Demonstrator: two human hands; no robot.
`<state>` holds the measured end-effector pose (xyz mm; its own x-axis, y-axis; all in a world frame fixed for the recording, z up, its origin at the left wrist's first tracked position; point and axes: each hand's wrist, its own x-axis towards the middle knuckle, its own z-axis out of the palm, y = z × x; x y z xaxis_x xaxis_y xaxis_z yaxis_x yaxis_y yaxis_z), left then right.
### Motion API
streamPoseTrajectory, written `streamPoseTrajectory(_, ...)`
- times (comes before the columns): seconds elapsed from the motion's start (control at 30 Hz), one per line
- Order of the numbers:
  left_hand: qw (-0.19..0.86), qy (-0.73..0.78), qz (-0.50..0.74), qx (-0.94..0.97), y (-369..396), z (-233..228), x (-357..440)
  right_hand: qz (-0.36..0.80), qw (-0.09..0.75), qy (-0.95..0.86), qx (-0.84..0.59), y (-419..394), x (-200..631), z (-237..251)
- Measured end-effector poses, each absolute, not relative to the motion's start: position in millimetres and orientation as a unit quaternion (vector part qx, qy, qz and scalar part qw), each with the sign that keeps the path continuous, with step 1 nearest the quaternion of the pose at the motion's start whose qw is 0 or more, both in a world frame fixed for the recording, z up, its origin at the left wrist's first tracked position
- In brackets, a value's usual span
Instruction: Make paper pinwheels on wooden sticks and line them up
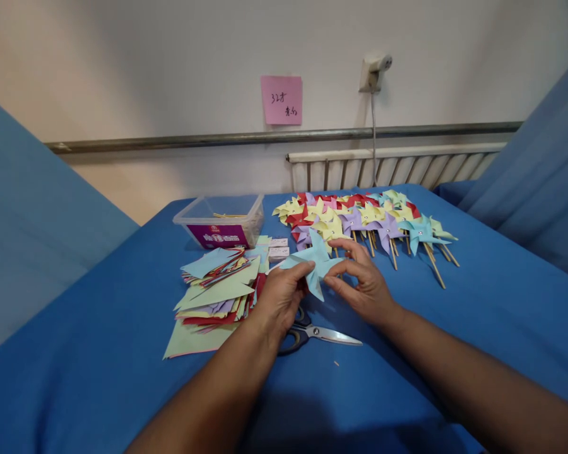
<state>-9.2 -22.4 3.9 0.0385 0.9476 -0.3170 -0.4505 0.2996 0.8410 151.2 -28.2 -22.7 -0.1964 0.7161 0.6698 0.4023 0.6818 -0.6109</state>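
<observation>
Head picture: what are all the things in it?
held pinwheel: one, light blue, centre
other pinwheels: many, mixed, back right
papers: many, mixed, centre left
scissors: one pair, dark handles, front
tub: one, clear, back left
sticks: some, yellowish, in tub
packs: two, white, beside tub
scrap: one, orange, near scissors
note: one, pink, wall
socket with cord: one, white, wall
rail: one, grey, wall
radiator: one, white, below rail
tablecloth: one, blue, underneath
curtains: two, blue, both sides
left hand: one, holding pinwheel
right hand: one, holding pinwheel
</observation>
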Motion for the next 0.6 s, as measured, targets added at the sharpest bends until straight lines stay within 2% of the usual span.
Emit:
streamPoseTrajectory(0.23, 0.648, 0.47, 0.513, 0.311, -23.7, 0.3, -4.1, 0.225, 0.536, -0.696, -0.422, -19.0, 150.0, -33.1)
streamPoseTrajectory(0.6, 0.625, 0.492, 0.51, 0.326, -23.7, -5.1, -0.5, 0.224, 0.549, -0.655, -0.468, -16.3, 146.4, -35.8)
